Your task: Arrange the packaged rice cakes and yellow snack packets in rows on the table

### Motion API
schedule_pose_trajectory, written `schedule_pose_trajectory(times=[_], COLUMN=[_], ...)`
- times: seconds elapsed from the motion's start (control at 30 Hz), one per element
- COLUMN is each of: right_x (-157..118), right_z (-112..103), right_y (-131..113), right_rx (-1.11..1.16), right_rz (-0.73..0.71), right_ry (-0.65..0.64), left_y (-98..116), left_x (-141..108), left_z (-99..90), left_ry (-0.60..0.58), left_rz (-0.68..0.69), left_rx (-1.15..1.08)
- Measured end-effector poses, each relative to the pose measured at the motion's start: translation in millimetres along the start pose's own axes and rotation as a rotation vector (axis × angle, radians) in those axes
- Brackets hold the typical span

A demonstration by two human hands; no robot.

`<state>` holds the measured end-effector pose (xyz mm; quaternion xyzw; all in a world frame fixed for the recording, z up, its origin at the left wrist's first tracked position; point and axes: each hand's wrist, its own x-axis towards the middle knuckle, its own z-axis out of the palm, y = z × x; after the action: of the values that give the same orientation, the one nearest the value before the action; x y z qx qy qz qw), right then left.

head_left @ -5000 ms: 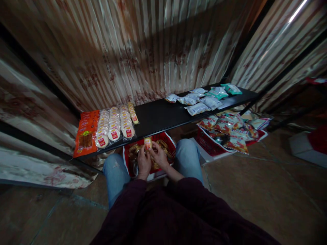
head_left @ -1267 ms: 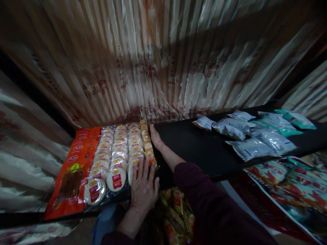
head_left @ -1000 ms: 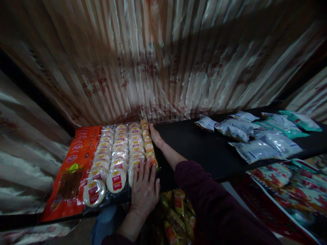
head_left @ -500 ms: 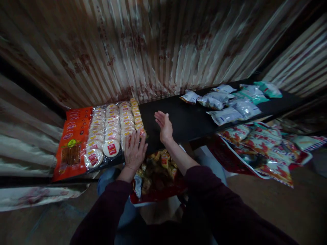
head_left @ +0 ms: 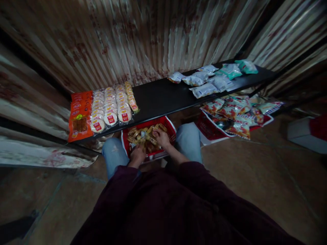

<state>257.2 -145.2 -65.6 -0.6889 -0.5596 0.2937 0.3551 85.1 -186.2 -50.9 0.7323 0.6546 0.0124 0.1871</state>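
Observation:
Both my hands are down inside a red box [head_left: 124,143] between my knees, among gold-wrapped snack packets [head_left: 143,133]. My left hand [head_left: 138,154] lies at the near left of the pile, its fingertips lost among the wrappers. Over the right part of the pile, my right hand [head_left: 161,136] has its fingers curled and pressed together against the packets; what they grip is too dim to make out. On the black shelf [head_left: 155,98] above the box, rows of round white wrapped crackers [head_left: 110,117] stand beside a single row of yellow-wrapped snacks [head_left: 132,101].
An orange snack bag [head_left: 79,117] lies at the shelf's left end. Silver and teal packets [head_left: 204,90] lie on its right part. Below them, a second red box [head_left: 213,131] holds red-and-white snack bags [head_left: 233,110]. A pleated curtain [head_left: 143,44] hangs behind the shelf.
My left hand has left the cracker rows and my right hand has come down from above the shelf, both into the red box. The view has shifted, showing more floor.

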Motion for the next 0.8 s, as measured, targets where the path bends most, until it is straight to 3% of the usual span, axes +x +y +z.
schedule_pose_trajectory(times=[0.13,0.23,0.6,0.7,0.8], right_x=[-16.4,-30.9,-19.6,-16.6,-15.1], right_z=[1.6,10.8,29.3,34.9,38.9], right_y=[4.4,9.2,15.8,18.1,19.7], right_rx=[-0.183,-0.231,0.081,0.117,0.22], right_rz=[-0.036,-0.084,-0.078,-0.018,0.065], right_ry=[-0.249,-0.348,-0.478,-0.474,-0.433], left_y=[-3.6,-6.2,-15.4,-18.9,-22.5], left_x=[-8.6,-3.5,18.9,23.7,27.4], left_z=[2.0,-1.5,14.3,17.8,22.3], left_ry=[-0.05,-0.1,-0.183,-0.196,-0.113], left_rz=[-0.147,-0.206,-0.191,-0.251,-0.281], left_rx=[-0.072,-0.108,-0.112,-0.194,-0.404])
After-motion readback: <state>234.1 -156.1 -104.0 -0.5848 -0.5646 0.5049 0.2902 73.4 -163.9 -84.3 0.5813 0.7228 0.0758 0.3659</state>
